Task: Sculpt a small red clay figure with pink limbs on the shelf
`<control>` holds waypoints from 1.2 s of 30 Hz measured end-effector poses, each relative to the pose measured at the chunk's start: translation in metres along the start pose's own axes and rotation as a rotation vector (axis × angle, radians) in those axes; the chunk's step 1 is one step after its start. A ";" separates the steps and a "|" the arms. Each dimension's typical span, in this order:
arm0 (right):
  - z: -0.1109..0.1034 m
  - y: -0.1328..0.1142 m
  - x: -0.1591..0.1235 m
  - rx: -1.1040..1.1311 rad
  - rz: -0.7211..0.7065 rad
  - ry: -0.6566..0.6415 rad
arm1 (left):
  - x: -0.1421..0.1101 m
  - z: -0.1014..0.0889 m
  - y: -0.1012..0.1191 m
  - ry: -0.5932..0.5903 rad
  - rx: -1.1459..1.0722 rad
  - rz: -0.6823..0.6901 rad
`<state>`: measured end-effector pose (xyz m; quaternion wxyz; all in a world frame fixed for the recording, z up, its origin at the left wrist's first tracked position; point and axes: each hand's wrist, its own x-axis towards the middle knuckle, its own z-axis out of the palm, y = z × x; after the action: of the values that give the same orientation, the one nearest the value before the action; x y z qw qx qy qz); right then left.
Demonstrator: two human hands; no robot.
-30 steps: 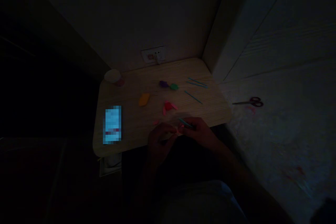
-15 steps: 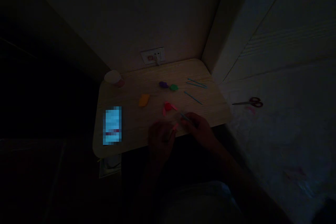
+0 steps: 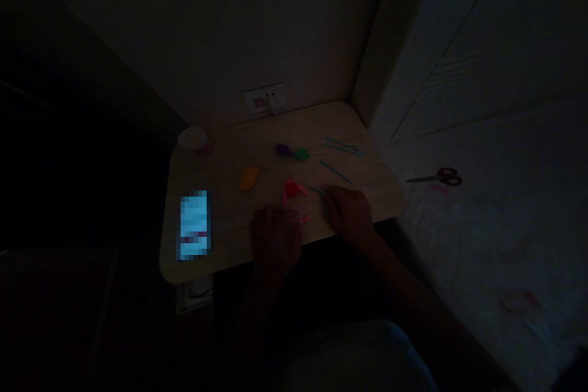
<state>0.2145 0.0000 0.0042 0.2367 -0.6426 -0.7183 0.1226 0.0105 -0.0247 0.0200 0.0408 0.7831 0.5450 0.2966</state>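
Note:
The scene is very dark. My left hand (image 3: 275,236) rests low at the table's front edge, its fingers curled, with a small pink piece (image 3: 303,218) sticking out at its thumb side; the exact grip is hard to see. To its right, my right hand (image 3: 350,211) is closed around a thin blue-green stick (image 3: 316,190), whose tip points left. Just beyond the hands lies a red lump (image 3: 291,188), like modelling clay, with pink strips (image 3: 284,198) against it. Farther back sit a purple lump (image 3: 283,150), a green lump (image 3: 302,154) and an orange lump (image 3: 249,178).
Three more thin sticks (image 3: 336,172) lie at the table's right. A cup (image 3: 193,138) stands at the back left, and a lit, blurred-out phone-like screen (image 3: 193,225) lies in front of it. Scissors (image 3: 448,176) are off the table to the right. A wall socket (image 3: 264,98) is behind.
Both hands have moved slightly apart. My left hand has turned palm down and lowered onto the table; my right hand has shifted up and right with the stick.

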 end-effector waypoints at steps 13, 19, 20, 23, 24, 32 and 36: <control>0.012 -0.010 0.020 0.176 0.030 0.025 | 0.088 0.013 -0.016 -0.296 0.087 0.262; 0.014 -0.009 0.025 0.221 0.006 0.024 | 0.087 0.015 -0.017 -0.271 0.029 0.260; 0.014 -0.008 0.025 0.254 0.005 0.030 | 0.086 0.016 -0.017 -0.251 0.010 0.255; 0.013 -0.005 0.025 0.384 0.015 0.045 | 0.084 0.018 -0.020 -0.205 -0.064 0.232; 0.013 -0.004 0.025 0.433 0.020 0.047 | 0.083 0.019 -0.020 -0.194 -0.091 0.224; 0.018 -0.002 0.030 0.619 0.035 0.085 | 0.080 0.027 -0.022 -0.108 -0.159 0.121; 0.017 -0.003 0.032 0.605 0.067 0.091 | 0.076 0.031 -0.020 -0.047 -0.217 0.102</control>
<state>0.2016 0.0332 -0.0034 0.4451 -0.5711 -0.6162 0.3099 0.0268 0.0577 0.0185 0.1231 0.8074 0.4682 0.3374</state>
